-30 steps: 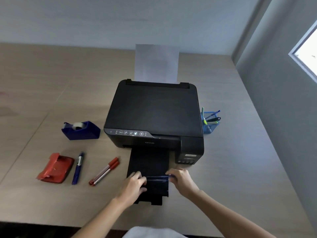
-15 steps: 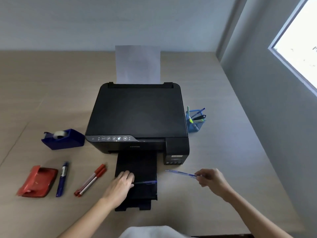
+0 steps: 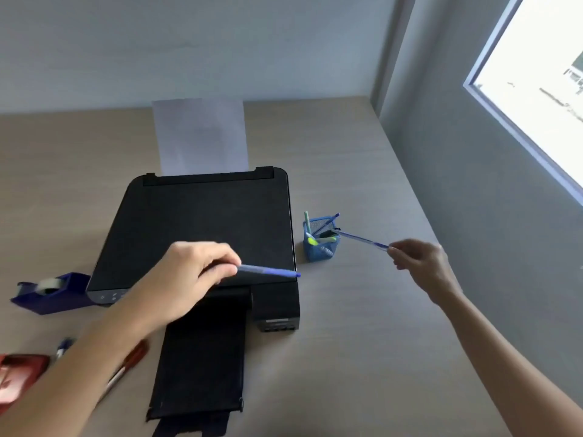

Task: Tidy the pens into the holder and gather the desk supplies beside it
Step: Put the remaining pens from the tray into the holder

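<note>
At the far left, around nine o'clock, a dark blue tape dispenser [image 3: 52, 291] sits on the desk [image 3: 362, 357]. Below it at eight o'clock lies a red hole punch [image 3: 17, 378], cut off by the frame edge, with a blue marker [image 3: 63, 347] just beside it and red pens [image 3: 132, 364] partly hidden under the left forearm.

The left hand [image 3: 186, 279] hovers over the front of the black printer [image 3: 202, 228], fingers closed in a pinch on a blue pen [image 3: 268, 271] whose free end points toward three o'clock — reaching just past the printer's right edge. White paper [image 3: 202, 137] stands up from the printer's rear at twelve o'clock.

Right of the printer, near two o'clock, stands the blue mesh pen holder [image 3: 321, 244], already carrying several pens. The right hand [image 3: 422, 263], at three o'clock, pinches a second blue pen [image 3: 362, 239] by its end; the pen's far tip lies at the holder's rim — whether inside, I cannot tell.
</note>
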### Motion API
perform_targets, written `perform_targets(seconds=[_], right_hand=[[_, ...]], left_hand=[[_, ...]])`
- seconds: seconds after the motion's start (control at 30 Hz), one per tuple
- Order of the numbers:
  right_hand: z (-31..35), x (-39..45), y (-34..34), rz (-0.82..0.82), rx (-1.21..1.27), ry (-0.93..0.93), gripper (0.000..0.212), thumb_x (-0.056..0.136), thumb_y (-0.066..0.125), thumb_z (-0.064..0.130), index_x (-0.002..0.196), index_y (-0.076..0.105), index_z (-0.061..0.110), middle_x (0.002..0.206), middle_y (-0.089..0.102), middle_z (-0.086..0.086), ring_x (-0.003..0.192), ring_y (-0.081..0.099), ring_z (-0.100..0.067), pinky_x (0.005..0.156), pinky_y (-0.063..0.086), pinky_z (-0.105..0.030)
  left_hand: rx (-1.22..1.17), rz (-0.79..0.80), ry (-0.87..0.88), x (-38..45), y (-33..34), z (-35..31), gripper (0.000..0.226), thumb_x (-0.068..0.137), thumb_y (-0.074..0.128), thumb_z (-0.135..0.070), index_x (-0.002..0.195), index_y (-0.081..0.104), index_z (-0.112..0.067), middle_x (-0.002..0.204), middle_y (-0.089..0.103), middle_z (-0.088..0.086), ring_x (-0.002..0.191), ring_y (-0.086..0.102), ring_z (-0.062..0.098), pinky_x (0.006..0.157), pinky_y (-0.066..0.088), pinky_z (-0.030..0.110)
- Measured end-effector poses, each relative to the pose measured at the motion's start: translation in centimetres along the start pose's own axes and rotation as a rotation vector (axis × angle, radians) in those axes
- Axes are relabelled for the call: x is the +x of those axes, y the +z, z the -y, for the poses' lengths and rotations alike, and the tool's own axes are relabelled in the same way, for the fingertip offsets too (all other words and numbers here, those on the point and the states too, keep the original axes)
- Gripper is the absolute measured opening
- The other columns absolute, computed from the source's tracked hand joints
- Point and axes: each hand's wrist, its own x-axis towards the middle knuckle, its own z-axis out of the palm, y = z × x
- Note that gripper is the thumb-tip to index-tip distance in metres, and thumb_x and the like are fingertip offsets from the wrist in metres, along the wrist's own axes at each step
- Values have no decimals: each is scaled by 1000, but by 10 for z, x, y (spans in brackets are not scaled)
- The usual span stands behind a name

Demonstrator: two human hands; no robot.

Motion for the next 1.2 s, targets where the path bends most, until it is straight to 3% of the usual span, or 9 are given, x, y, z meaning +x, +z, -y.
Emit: perform_targets(seconds=[0.1,0.17,0.4,0.57,0.7,0.87,1.0,1.07,1.2], right_hand=[[29,24,18,-123,-155,-145,3,77,74,18,77,74,15,61,68,-7,52,58,-13,50,40,-6],[44,37,32,-125,-241,-230,5,76,74,18,76,73,12,63,69,-7,58,60,-19,57,41,-16],[57,82,76,162,-588,-344,13,79,55,0,78,68,0,83,68,-21,77,61,-38,70,48,-37],[45,91,91,274,-681,-333,17,80,52,-4,88,67,-3,91,67,-26,82,62,-43,70,54,-43],[54,76,88,163,-637,-303,40,84,52,3,123,56,13,109,66,-20,97,61,-40,77,53,-43],[111,23,103,-5,-409,-509,30,88,56,13,118,60,15,84,68,-14,75,61,-33,67,34,-22],[168,-53,156,55,-250,-730,29,88,62,10,117,58,13,70,61,-6,61,52,-20,65,33,-3],[184,-95,191,157,-189,-815,27,87,61,9,114,58,13,72,59,-2,61,52,-15,65,36,-4],[182,-163,278,557,-167,-820,18,90,59,15,108,58,18,76,53,8,63,49,-4,61,38,-7]], left_hand=[[35,-140,50,71,12,-29,3,84,73,-12,88,72,-12,71,67,-1,62,61,15,63,52,27],[98,-132,40,121,41,-34,6,84,73,-13,85,71,-7,76,71,6,68,64,23,68,54,34],[379,155,-65,216,129,-27,26,80,54,20,97,67,5,99,68,23,88,67,38,79,58,43],[465,283,-26,222,142,-23,33,83,53,16,112,62,4,112,63,25,101,63,42,85,53,45],[297,8,145,197,117,-33,43,81,54,21,117,63,0,113,65,17,103,63,33,86,55,40],[-77,-372,210,79,83,-16,33,89,63,1,121,65,-6,114,67,7,105,63,19,93,52,26],[-113,-647,42,-39,70,59,26,95,58,-8,120,63,-7,113,61,7,106,59,15,96,48,20],[-39,-724,-167,-89,69,117,26,95,53,-13,119,62,-8,116,59,7,103,60,12,91,51,20],[86,-623,-648,-161,73,233,32,88,62,-4,120,60,-8,118,57,12,102,62,23,83,55,30]])
